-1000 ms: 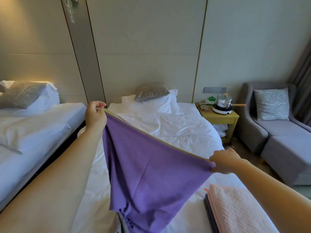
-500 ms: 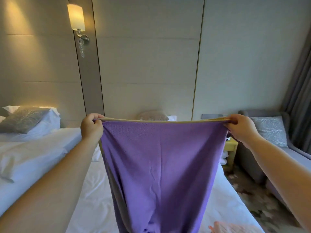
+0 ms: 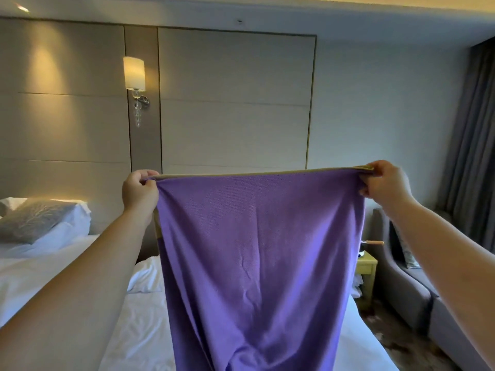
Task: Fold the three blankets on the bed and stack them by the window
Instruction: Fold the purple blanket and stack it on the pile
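Note:
A purple blanket with a tan edge hangs in front of me, held up level by its top edge. My left hand pinches the top left corner and my right hand pinches the top right corner. The cloth drops straight down over the white bed and runs out of the bottom of the view. It hides the head of this bed. The other blankets are out of view.
A second white bed with a grey pillow lies to the left. A wall lamp glows above. At the right stand a yellow nightstand, a grey armchair and dark curtains.
Both hands have lifted the purple blanket higher and spread it level; my right hand rose from low on the bed side. The view has tilted up, and the pink folded blanket has left the frame.

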The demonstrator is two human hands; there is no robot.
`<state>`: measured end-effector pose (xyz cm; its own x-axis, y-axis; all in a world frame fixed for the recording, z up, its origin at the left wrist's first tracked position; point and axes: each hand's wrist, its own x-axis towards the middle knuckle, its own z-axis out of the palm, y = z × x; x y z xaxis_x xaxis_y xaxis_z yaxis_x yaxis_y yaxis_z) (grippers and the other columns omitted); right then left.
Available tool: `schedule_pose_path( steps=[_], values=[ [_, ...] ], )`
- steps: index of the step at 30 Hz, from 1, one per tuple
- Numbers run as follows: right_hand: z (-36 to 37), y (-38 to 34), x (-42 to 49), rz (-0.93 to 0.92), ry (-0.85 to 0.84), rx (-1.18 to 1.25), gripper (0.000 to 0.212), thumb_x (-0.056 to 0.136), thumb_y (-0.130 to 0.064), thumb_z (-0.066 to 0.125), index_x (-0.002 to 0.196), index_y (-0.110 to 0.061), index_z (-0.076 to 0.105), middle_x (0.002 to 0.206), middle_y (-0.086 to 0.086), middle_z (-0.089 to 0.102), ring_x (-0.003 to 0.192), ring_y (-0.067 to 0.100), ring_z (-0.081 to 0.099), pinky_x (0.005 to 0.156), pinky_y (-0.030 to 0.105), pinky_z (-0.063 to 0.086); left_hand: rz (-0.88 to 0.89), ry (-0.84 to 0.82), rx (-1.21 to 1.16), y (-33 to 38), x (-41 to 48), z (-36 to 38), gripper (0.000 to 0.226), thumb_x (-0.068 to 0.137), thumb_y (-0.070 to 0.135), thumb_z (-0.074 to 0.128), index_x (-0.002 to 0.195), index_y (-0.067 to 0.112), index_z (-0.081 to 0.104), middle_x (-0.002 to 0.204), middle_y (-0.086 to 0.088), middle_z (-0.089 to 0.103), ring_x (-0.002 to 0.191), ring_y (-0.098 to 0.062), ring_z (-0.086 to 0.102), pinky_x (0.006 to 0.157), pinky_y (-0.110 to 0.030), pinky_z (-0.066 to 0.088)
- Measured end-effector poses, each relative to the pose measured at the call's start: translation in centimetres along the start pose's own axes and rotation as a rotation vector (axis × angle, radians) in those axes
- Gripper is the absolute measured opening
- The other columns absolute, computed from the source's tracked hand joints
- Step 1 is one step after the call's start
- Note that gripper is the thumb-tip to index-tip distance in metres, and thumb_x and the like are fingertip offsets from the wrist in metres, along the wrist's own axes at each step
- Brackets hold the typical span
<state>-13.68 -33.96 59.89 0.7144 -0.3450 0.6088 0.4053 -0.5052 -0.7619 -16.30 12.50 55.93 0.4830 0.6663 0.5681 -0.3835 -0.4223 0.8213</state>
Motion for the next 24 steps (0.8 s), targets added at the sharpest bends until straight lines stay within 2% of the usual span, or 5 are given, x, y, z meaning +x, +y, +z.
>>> schedule_pose_path(
  steps=[2, 5, 13, 19, 24],
  values=[
    [0.8, 0.4, -0.8, 0.16, -0.111, 0.073, 0.021, 0.089, 0.001, 0.054, 0.078, -0.017, 0.052, 0.071, 0.01, 0.056, 0.034, 0.016, 0.058, 0.039, 0.026, 0.053, -0.021, -0.091, 0.079, -1.2, -0.3, -0.4, 0.031, 0.085, -0.001, 0.039, 0.094, 0.013, 0.064, 0.094, -0.005, 0.059, 0.081, -0.021, 0.052, 0.059, -0.023, 0.038],
    [2.2, 2.8, -2.1, 0.29, -0.244, 0.019, 0.019, 0.089, 0.002, 0.055, 0.078, -0.013, 0.049, 0.079, 0.017, 0.06, 0.044, 0.023, 0.063, 0.046, 0.033, 0.055, -0.107, -0.186, 0.094, -4.4, -1.0, -1.2, 0.028, 0.084, -0.002, 0.04, 0.083, 0.017, 0.061, 0.092, -0.007, 0.061, 0.079, -0.022, 0.051, 0.065, -0.026, 0.039],
    [6.1, 11.1, -7.8, 0.34, -0.22, -0.105, 0.022, 0.085, 0.007, 0.046, 0.072, -0.01, 0.053, 0.076, 0.016, 0.055, 0.041, 0.017, 0.059, 0.043, 0.025, 0.054, -0.322, -0.308, 0.075, -13.7, -5.5, -2.8, 0.022, 0.079, -0.004, 0.052, 0.082, 0.015, 0.064, 0.076, -0.006, 0.059, 0.074, -0.021, 0.052, 0.066, -0.031, 0.041],
    [7.8, 16.7, -14.3, 0.364, -0.455, -0.305, 0.013, 0.078, -0.002, 0.061, 0.074, -0.012, 0.056, 0.07, 0.008, 0.056, 0.063, 0.021, 0.055, 0.056, 0.032, 0.052, -0.36, -0.476, 0.44, -21.0, -10.9, -3.3, 0.019, 0.081, 0.001, 0.049, 0.088, 0.013, 0.063, 0.085, -0.007, 0.058, 0.081, -0.022, 0.053, 0.072, -0.029, 0.04],
    [9.4, 22.8, -17.5, 0.344, -0.75, -0.519, 0.014, 0.081, -0.008, 0.066, 0.072, -0.013, 0.058, 0.062, 0.004, 0.059, 0.064, 0.024, 0.054, 0.054, 0.028, 0.04, -0.37, -0.785, 0.837, -26.2, -14.0, -2.6, 0.026, 0.08, 0.001, 0.053, 0.054, 0.002, 0.05, 0.058, -0.012, 0.048, 0.067, -0.029, 0.048, 0.052, -0.031, 0.029]
  ],
)
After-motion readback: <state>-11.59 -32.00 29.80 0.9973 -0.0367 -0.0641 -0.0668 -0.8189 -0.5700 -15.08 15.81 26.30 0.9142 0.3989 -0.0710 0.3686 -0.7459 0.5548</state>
